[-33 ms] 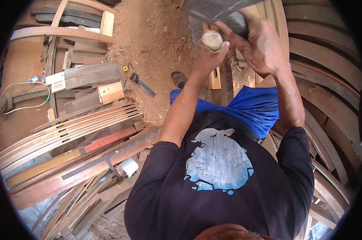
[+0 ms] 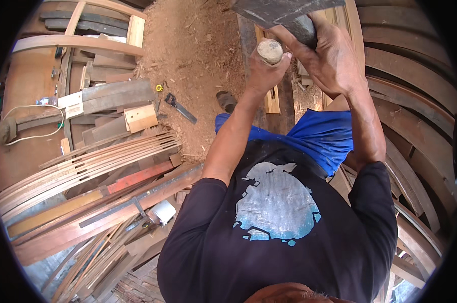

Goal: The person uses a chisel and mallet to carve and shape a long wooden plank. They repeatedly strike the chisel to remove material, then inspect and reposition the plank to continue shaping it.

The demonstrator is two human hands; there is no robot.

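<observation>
My left hand (image 2: pixel 266 70) is closed around an upright chisel (image 2: pixel 270 51); only the round, worn end of its wooden handle shows, and its blade is hidden below my fist. In my right hand (image 2: pixel 334 58) is a mallet (image 2: pixel 281 10) with a dark, blocky head, its fingers wrapped round the thick grey handle. The mallet head hangs just beyond the chisel's end, partly cut off by the top edge of the view. Under my left hand lies a narrow pale wooden piece (image 2: pixel 272 101) with a slot in it, on a dark plank (image 2: pixel 287 103).
Wood shavings cover the floor (image 2: pixel 188 55) to the left, where a handsaw (image 2: pixel 181 108), a yellow tape measure (image 2: pixel 159 88) and a sandal (image 2: pixel 227 101) lie. Stacked boards (image 2: pixel 87 166) fill the left side. Curved timbers (image 2: pixel 405 65) line the right.
The mallet head has shifted slightly to the right in my right hand. My left hand stays nearly where it was, still around the chisel.
</observation>
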